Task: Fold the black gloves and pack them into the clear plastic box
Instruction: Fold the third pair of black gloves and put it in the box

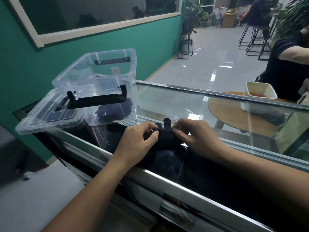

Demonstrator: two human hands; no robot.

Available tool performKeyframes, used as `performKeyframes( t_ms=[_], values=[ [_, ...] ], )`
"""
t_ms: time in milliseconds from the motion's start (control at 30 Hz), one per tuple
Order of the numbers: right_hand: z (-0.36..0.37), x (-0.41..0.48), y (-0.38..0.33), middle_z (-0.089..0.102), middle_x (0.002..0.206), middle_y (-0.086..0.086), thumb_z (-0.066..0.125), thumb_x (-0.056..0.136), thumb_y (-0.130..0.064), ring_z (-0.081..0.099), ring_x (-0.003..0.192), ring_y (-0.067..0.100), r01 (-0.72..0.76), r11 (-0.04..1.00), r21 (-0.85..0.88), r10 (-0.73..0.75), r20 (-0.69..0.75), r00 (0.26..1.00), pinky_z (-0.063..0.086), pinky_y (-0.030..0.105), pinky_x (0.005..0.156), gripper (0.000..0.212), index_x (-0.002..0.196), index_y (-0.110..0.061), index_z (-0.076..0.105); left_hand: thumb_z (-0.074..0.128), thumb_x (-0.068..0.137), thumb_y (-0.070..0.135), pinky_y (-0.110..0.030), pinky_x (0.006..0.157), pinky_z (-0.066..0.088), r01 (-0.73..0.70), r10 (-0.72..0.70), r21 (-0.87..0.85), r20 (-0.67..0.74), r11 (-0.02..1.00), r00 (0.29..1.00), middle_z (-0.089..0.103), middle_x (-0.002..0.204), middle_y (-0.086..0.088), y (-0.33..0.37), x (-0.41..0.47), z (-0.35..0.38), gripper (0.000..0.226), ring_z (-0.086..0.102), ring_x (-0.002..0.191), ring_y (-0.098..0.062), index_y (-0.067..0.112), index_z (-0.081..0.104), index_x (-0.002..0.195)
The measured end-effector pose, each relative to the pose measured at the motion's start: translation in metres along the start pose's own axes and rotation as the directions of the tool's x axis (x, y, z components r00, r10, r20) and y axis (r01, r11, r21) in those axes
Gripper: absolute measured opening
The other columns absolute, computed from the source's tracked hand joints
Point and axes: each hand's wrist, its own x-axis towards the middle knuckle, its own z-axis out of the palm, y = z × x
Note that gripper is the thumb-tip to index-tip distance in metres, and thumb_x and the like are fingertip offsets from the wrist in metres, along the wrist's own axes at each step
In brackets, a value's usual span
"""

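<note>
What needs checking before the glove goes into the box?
1. Left hand grips the glove: ok.
2. Right hand pinches the glove: ok.
3. Fold finished: cannot tell; the black cloth hides the creases, and glove fingers poke out beyond the hands.
4. Box open: ok; the lid lies beside it.
5. Room in the box: ok; the packed gloves cover only part of the bottom.
6. Handle out of the opening: ok; it hangs at the front wall.
</note>
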Motion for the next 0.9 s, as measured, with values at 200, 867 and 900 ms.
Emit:
performKeyframes(
  t_ms=[200,867,900],
  values=[
    [0.0,0.0,0.002,0.068,0.078,-0.009,0.078,0.092,-0.016,0.064,0.072,0.008,0.045,0.998,-0.049,-0.045,-0.011,0.999,0.051,0.026,0.067,0.012,0.092,-0.027,0.073,0.078,0.096,0.027,-0.022,0.073,0.052,-0.039,0.042,0.073,-0.043,0.997,0.998,0.068,0.08,0.012,0.0,-0.001,0.003,0.006,0.066,0.077,-0.012,0.025,0.077,0.102],
    [0.0,-0.007,-0.006,0.063,0.113,-0.004,0.075,0.087,-0.028,0.057,0.106,0.016,0.303,0.926,-0.227,-0.271,0.16,0.949,0.049,0.033,0.092,0.029,0.116,-0.023,0.069,0.072,0.085,0.028,-0.038,0.1,0.052,-0.182,0.149,0.202,0.166,0.962,0.975,0.056,0.114,0.017,0.007,-0.004,0.0,0.03,0.058,0.11,-0.012,0.03,0.065,0.114],
    [-0.001,-0.007,-0.006,0.063,0.113,-0.004,0.075,0.087,-0.026,0.057,0.105,0.016,0.304,0.927,-0.218,-0.273,0.163,0.948,0.05,0.033,0.091,0.03,0.116,-0.023,0.07,0.072,0.085,0.027,-0.038,0.1,0.052,-0.183,0.152,0.206,0.16,0.961,0.975,0.057,0.114,0.017,0.007,-0.004,0.0,0.03,0.059,0.11,-0.013,0.03,0.066,0.114]
  ],
)
